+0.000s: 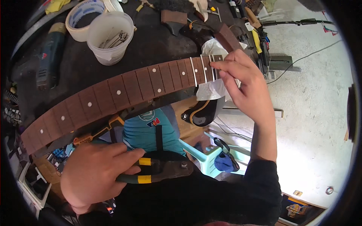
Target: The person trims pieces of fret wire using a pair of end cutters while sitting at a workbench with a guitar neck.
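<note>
A long brown guitar fretboard (pixel 132 87) with white dot inlays and thin cross slots runs from the near left to the upper middle. Several pale fret wires (pixel 194 71) lie across its far right end. My right hand (pixel 245 75) reaches over that end, its index finger stretched onto the board beside the wires and its thumb apart from it. Low at the left, my left hand (pixel 98 173) is closed around the handles of cutting pliers (pixel 169 171), dark-jawed with green and yellow grips. The pliers are held away from the board, in front of my black shirt.
On the dark bench (pixel 151 49) stand a translucent tub (pixel 109 52) of thin metal pieces, tape rolls (pixel 75 32) and a green power tool (pixel 49 56). A brown block (pixel 228 37) and white paper (pixel 211 90) lie by the board's end. Below is a pale green plastic stool (pixel 207 158).
</note>
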The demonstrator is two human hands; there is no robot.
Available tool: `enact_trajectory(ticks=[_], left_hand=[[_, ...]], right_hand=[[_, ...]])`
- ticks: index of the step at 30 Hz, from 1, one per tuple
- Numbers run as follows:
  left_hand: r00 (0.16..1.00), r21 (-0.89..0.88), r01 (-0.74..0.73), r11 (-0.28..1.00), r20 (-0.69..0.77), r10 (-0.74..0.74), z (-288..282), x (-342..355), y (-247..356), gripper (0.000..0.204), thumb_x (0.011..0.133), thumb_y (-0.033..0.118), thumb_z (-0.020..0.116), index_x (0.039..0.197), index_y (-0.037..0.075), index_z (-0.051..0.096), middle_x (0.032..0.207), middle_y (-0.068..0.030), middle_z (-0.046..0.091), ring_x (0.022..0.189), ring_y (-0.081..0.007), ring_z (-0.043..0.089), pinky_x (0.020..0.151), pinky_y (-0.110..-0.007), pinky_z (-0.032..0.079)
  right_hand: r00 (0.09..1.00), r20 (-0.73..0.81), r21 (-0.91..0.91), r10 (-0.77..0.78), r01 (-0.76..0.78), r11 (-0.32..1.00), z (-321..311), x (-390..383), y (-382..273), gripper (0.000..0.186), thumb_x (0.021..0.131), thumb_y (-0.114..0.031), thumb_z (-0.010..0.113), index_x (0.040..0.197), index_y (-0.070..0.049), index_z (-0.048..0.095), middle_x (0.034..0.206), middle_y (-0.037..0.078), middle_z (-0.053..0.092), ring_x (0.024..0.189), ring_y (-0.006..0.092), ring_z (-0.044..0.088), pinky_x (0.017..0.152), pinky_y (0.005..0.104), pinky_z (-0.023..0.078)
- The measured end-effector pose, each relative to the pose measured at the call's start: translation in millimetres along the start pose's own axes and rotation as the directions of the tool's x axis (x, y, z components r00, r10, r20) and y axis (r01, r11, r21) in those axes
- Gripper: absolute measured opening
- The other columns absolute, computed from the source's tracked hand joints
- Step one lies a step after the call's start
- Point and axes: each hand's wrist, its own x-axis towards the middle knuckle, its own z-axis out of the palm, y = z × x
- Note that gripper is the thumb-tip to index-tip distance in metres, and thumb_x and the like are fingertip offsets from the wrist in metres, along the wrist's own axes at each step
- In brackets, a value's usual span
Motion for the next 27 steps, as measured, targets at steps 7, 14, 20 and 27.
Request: enact_trajectory(ticks=[7,14,20,27], left_hand=[[0.988,-0.055,0.099,0.994,-0.11,-0.104,24.5,-45.9,18.2,0.041,0.077,0.011,0.086,0.118,0.008,0.079,0.081,-0.0081,0.066,0.071,-0.0327,0.069,0.059,-0.042,0.051],[0.975,-0.079,0.152,0.985,-0.149,-0.162,53.0,-76.2,32.9,0.041,0.079,0.011,0.085,0.119,0.009,0.08,0.084,-0.0092,0.071,0.075,-0.0336,0.072,0.061,-0.042,0.053],[0.952,-0.111,0.206,0.972,-0.205,-0.225,64.9,-85.7,54.5,0.039,0.082,0.012,0.085,0.121,0.01,0.08,0.092,-0.01,0.076,0.082,-0.0346,0.075,0.068,-0.043,0.058],[0.948,-0.059,0.218,0.974,-0.226,-0.226,69.2,-88.0,71.2,0.037,0.083,0.01,0.085,0.12,0.01,0.08,0.093,-0.0104,0.076,0.081,-0.0346,0.075,0.066,-0.041,0.056]], right_hand=[[0.995,0.004,0.085,0.096,-0.096,0.992,-27.6,2.0,1.7,0.023,0.094,-0.001,0.07,0.117,-0.002,0.07,0.109,0.011,0.065,0.093,0.0283,0.067,0.085,0.04,0.056],[0.987,0.144,0.214,-0.071,0.039,0.976,-9.1,-6.1,27.0,0.059,0.086,-0.001,0.078,0.139,-0.008,0.055,0.136,0.007,0.06,0.102,0.0205,0.061,0.094,0.0358,0.054],[0.987,0.144,0.198,-0.068,0.038,0.98,-5.6,-8.3,29.4,0.058,0.086,-0.002,0.078,0.138,-0.006,0.054,0.13,0.009,0.061,0.104,0.0248,0.062,0.097,0.0386,0.055],[0.991,0.096,0.194,-0.095,0.075,0.978,1.7,-9.0,37.0,0.053,0.088,-0.003,0.079,0.135,-0.005,0.054,0.123,0.013,0.063,0.105,0.0279,0.065,0.095,0.0401,0.056]])
